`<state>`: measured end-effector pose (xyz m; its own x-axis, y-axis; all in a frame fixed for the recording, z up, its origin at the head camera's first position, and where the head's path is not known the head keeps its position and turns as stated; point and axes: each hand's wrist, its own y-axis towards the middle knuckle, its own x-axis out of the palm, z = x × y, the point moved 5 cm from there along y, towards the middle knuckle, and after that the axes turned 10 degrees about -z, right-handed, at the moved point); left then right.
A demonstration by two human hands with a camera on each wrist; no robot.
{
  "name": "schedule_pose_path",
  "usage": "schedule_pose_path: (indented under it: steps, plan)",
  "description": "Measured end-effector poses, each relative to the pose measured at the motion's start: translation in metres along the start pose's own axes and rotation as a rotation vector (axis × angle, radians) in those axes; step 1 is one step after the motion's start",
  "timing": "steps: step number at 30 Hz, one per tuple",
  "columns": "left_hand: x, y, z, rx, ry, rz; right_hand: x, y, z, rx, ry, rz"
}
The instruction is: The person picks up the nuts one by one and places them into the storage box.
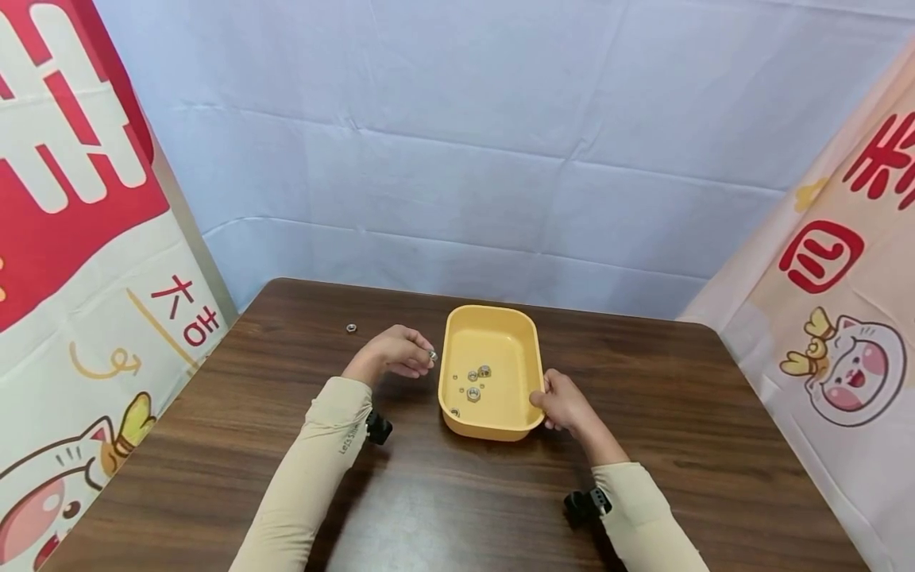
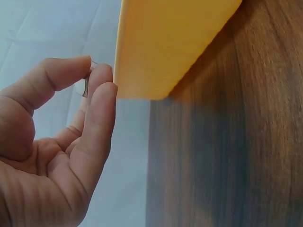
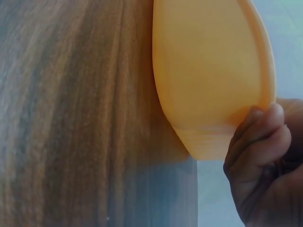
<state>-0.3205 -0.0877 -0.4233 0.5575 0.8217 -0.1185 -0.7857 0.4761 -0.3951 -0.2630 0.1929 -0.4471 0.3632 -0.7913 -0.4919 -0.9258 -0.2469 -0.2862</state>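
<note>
A yellow plastic tray [image 1: 506, 413] stands on the brown table with several metal nuts of mixed sizes inside, among them a larger hex nut [image 1: 473, 394]. Just outside its left rim, my left hand [image 1: 399, 351] pinches a small metal nut [image 1: 433, 356] between thumb and fingertips. In the left wrist view the fingers largely hide that nut beside the tray's wall [image 2: 161, 52]. My right hand [image 1: 565, 401] grips the tray's right rim, thumb over the edge. The right wrist view shows its curled fingers [image 3: 258, 146] against the outer wall.
One loose nut [image 1: 351, 327] lies on the wooden table [image 1: 457, 492] behind my left hand, toward the far left. A pale cloth [image 1: 457, 159] hangs behind the table, and printed cloths flank it left and right. Black wrist cameras [image 1: 379, 427] sit on both wrists.
</note>
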Motion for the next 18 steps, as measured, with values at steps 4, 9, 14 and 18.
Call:
schedule_pose_path:
  steps: [4,9,14,18]
  plan:
    - [0.007,-0.001,0.005,0.002,0.019,-0.008,0.001,-0.001,-0.001,-0.001,-0.003,0.006]
    - [0.014,0.0,0.01,0.007,0.037,-0.019,0.001,-0.002,-0.002,-0.016,-0.005,0.011]
    - [0.019,-0.001,0.016,-0.005,0.074,-0.01,0.002,-0.003,-0.004,-0.017,-0.005,0.0]
    - [0.022,-0.002,0.022,-0.013,0.104,-0.002,0.002,-0.004,-0.005,-0.012,-0.003,-0.006]
